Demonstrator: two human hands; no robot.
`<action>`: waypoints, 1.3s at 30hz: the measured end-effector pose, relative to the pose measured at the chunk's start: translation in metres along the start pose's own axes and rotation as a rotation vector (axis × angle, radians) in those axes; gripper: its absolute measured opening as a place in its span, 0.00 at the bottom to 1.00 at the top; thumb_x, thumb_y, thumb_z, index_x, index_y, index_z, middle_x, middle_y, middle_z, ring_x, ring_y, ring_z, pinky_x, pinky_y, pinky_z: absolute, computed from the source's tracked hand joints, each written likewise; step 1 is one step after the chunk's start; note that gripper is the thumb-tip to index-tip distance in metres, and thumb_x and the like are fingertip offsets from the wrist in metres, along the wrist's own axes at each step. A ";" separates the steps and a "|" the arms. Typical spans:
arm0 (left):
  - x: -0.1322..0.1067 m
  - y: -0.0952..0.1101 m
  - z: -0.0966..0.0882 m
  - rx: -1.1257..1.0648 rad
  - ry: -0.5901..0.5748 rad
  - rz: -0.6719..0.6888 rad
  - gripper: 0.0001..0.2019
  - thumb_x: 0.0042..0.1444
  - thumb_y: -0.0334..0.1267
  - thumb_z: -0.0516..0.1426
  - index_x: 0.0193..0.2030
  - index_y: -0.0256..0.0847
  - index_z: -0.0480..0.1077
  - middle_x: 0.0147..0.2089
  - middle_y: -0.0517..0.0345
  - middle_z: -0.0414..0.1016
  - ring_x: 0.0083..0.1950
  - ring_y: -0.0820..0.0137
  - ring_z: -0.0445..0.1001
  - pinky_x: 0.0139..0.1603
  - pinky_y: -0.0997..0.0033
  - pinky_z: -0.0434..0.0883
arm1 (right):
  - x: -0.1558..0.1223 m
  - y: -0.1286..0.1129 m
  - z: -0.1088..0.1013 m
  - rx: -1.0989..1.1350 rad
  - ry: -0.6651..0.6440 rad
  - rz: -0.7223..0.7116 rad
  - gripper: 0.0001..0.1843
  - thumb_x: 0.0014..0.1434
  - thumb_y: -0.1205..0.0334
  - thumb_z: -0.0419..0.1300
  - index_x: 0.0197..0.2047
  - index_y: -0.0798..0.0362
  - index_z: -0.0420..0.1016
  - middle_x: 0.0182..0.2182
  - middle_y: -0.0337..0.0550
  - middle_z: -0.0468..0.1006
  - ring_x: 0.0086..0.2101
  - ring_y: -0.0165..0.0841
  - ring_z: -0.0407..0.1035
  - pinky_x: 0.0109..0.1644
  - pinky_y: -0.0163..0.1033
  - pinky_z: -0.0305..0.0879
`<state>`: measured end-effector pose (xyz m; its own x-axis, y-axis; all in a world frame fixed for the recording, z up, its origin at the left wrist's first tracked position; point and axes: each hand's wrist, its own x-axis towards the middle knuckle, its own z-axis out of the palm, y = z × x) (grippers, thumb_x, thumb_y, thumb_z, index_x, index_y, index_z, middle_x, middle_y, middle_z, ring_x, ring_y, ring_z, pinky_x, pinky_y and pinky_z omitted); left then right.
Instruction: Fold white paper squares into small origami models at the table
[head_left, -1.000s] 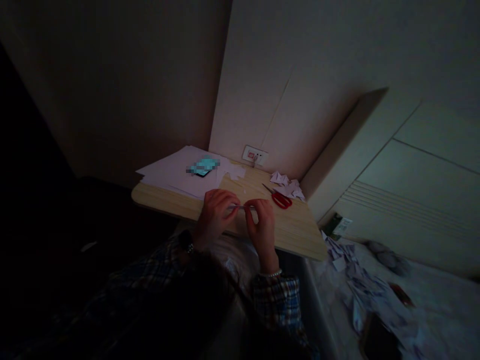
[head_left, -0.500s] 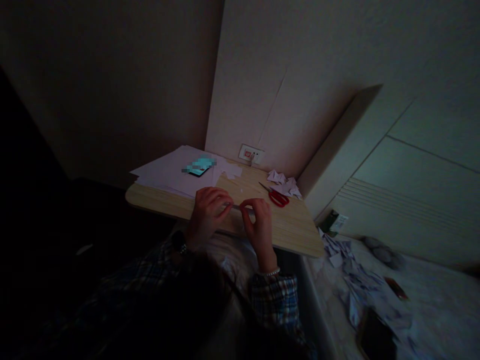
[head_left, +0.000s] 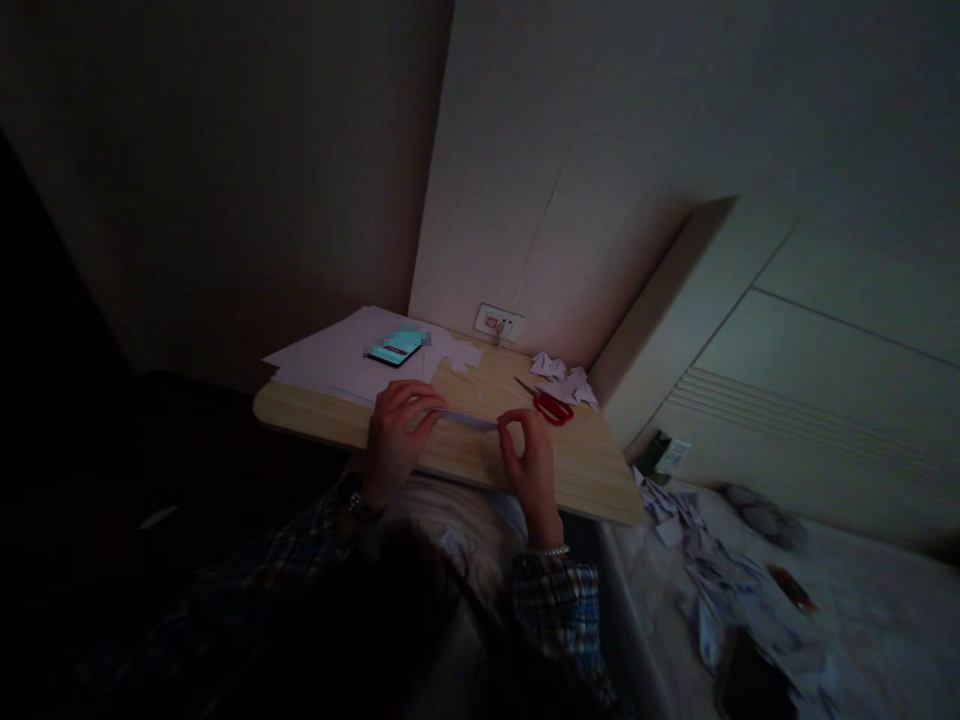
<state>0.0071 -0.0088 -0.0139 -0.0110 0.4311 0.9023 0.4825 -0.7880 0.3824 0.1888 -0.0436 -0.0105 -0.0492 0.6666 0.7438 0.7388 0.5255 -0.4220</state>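
Note:
A narrow strip of folded white paper [head_left: 469,420] is stretched between my two hands, above the front part of the wooden table [head_left: 592,470]. My left hand [head_left: 397,430] pinches its left end between thumb and fingers. At the other end, my right hand [head_left: 529,455] closes thumb and fingertips on the paper. Red-handled scissors [head_left: 553,407] lie just beyond my right hand, blades pointing to the back left. Past my left hand, a phone with a lit screen [head_left: 397,346] rests on a stack of white paper sheets [head_left: 322,352].
Folded paper pieces [head_left: 574,385] sit at the table's back right, and paper scraps [head_left: 461,354] lie near the stack. A wall socket [head_left: 499,322] is behind the table. On the bed [head_left: 885,610] to the right are more folded papers [head_left: 720,565] and a dark object [head_left: 754,675].
My hands have moved apart, the left one leftward and the right one rightward. More of the paper strip now shows between them. The whole view has shifted slightly.

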 end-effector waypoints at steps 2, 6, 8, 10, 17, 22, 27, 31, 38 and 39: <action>0.000 0.002 0.000 -0.012 -0.001 0.009 0.03 0.55 0.34 0.59 0.31 0.41 0.74 0.33 0.57 0.76 0.42 0.65 0.72 0.45 0.61 0.68 | 0.000 -0.001 0.001 0.019 0.022 -0.003 0.05 0.59 0.67 0.53 0.40 0.53 0.66 0.37 0.45 0.71 0.41 0.36 0.64 0.47 0.42 0.60; -0.001 0.006 0.001 -0.038 -0.043 0.053 0.03 0.55 0.35 0.60 0.31 0.43 0.75 0.32 0.59 0.76 0.43 0.65 0.72 0.46 0.60 0.68 | 0.000 -0.007 0.005 0.044 -0.038 -0.046 0.03 0.59 0.68 0.54 0.37 0.52 0.67 0.35 0.43 0.72 0.40 0.36 0.64 0.46 0.41 0.60; -0.001 0.005 0.000 -0.045 -0.020 0.024 0.03 0.55 0.36 0.60 0.30 0.43 0.75 0.33 0.59 0.76 0.43 0.65 0.72 0.47 0.59 0.68 | 0.000 -0.007 0.005 0.043 -0.018 -0.040 0.03 0.59 0.68 0.54 0.36 0.52 0.67 0.34 0.43 0.71 0.39 0.36 0.64 0.45 0.41 0.60; -0.001 0.004 0.000 -0.045 0.007 -0.018 0.03 0.55 0.36 0.60 0.31 0.43 0.74 0.33 0.58 0.76 0.43 0.65 0.72 0.47 0.59 0.69 | 0.001 -0.007 0.004 0.034 -0.006 -0.036 0.03 0.59 0.68 0.54 0.35 0.52 0.66 0.33 0.43 0.71 0.38 0.36 0.64 0.44 0.41 0.60; -0.002 0.009 0.004 -0.018 -0.053 -0.024 0.02 0.54 0.33 0.60 0.35 0.41 0.71 0.38 0.57 0.76 0.45 0.64 0.71 0.49 0.59 0.67 | 0.001 -0.008 0.004 -0.005 -0.015 -0.036 0.04 0.59 0.69 0.53 0.34 0.51 0.66 0.33 0.42 0.71 0.38 0.36 0.64 0.44 0.41 0.60; -0.001 0.011 0.003 -0.006 -0.054 -0.003 0.01 0.55 0.32 0.59 0.35 0.41 0.71 0.38 0.56 0.75 0.46 0.64 0.71 0.49 0.59 0.67 | 0.001 -0.008 0.003 -0.060 -0.037 -0.041 0.05 0.59 0.70 0.53 0.34 0.51 0.66 0.33 0.42 0.71 0.39 0.37 0.63 0.44 0.42 0.59; -0.002 0.011 0.002 0.007 -0.065 0.011 0.02 0.54 0.32 0.60 0.35 0.41 0.72 0.38 0.56 0.75 0.46 0.64 0.71 0.49 0.59 0.67 | 0.001 -0.006 0.003 -0.086 -0.031 -0.028 0.05 0.59 0.70 0.53 0.33 0.51 0.66 0.33 0.43 0.71 0.38 0.37 0.63 0.44 0.42 0.59; -0.003 0.013 0.003 0.018 -0.127 0.011 0.02 0.55 0.31 0.59 0.34 0.42 0.72 0.39 0.57 0.75 0.47 0.64 0.70 0.50 0.59 0.65 | 0.001 -0.011 0.007 -0.068 -0.052 -0.035 0.05 0.59 0.70 0.53 0.34 0.51 0.67 0.33 0.42 0.71 0.39 0.37 0.63 0.44 0.41 0.58; -0.005 0.015 0.006 0.011 -0.182 0.042 0.04 0.53 0.30 0.59 0.34 0.43 0.72 0.41 0.57 0.75 0.49 0.64 0.70 0.51 0.58 0.64 | 0.001 -0.023 0.012 -0.039 -0.082 -0.053 0.05 0.59 0.69 0.53 0.36 0.51 0.68 0.35 0.43 0.72 0.39 0.37 0.63 0.44 0.42 0.59; -0.005 0.015 0.006 0.013 -0.186 0.039 0.04 0.54 0.30 0.59 0.34 0.43 0.72 0.41 0.57 0.75 0.49 0.64 0.70 0.52 0.58 0.64 | 0.001 -0.023 0.012 -0.041 -0.081 -0.053 0.05 0.59 0.69 0.53 0.36 0.51 0.68 0.35 0.43 0.72 0.39 0.37 0.63 0.44 0.42 0.59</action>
<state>0.0199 -0.0199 -0.0145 0.1695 0.4751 0.8635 0.4911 -0.8003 0.3439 0.1641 -0.0491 -0.0065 -0.1421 0.6795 0.7198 0.7605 0.5404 -0.3600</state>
